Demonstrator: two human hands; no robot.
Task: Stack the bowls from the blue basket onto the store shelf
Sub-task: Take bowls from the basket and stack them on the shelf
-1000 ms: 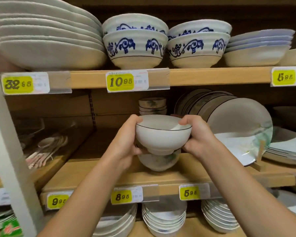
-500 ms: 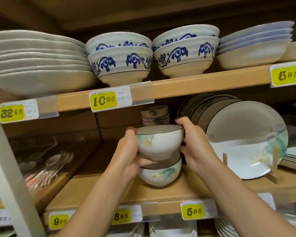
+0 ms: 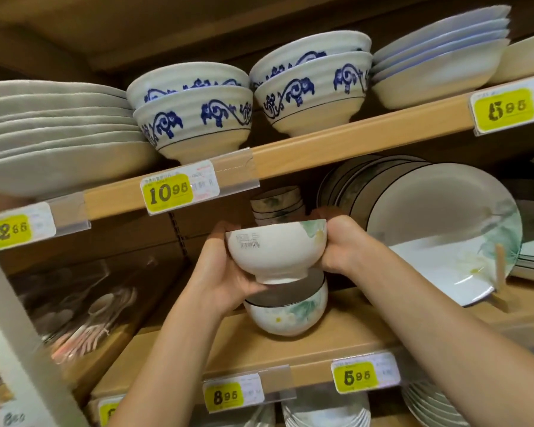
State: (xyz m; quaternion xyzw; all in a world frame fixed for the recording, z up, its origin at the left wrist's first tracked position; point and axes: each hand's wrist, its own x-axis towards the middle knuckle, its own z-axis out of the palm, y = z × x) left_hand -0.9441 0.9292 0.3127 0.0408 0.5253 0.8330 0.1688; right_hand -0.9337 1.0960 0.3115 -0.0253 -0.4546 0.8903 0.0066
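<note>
While two hands [image 3: 225, 272] [image 3: 342, 245] grip one bowl [image 3: 278, 251], a second bowl [image 3: 290, 315] sits below.

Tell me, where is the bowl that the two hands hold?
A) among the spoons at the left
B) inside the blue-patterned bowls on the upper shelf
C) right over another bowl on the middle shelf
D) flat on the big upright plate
C: the left hand and right hand grip the held bowl by its sides, its foot directly over the floral bowl standing on the middle shelf.
</note>
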